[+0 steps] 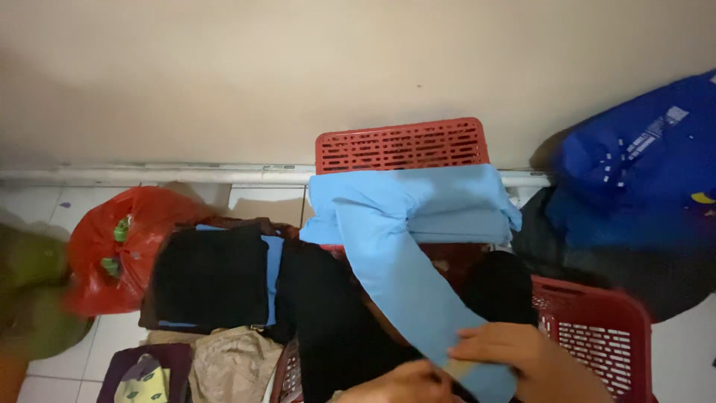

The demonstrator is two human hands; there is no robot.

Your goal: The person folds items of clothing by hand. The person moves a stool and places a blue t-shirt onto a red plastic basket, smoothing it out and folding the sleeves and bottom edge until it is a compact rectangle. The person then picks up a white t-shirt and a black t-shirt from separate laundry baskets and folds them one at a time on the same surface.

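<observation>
A: Nearest first, what do the hands have?

B: The right hand point(514, 351) has its grip closed on the near end of a light blue garment point(406, 231), fingers curled over the cloth at the bottom of the view. The left hand point(406, 384) is just beside it at the frame's edge, touching the same end; I cannot tell whether its grip is closed.

A: Where does the garment lie from there?

B: One long strip runs up and left from the grip, then joins the folded bulk draped over the rim of a red plastic basket point(597, 336).

A: Counts?

B: Two hands, one blue garment. Red lattice walls show at two places, near right and far middle; whether they are one basket is unclear. Left, one stack of dark folded clothes point(212, 280), one beige cloth point(231, 362) below it, one red plastic bag point(130, 239). Far right, one blue bag point(649, 164) against the wall point(224, 75).
</observation>
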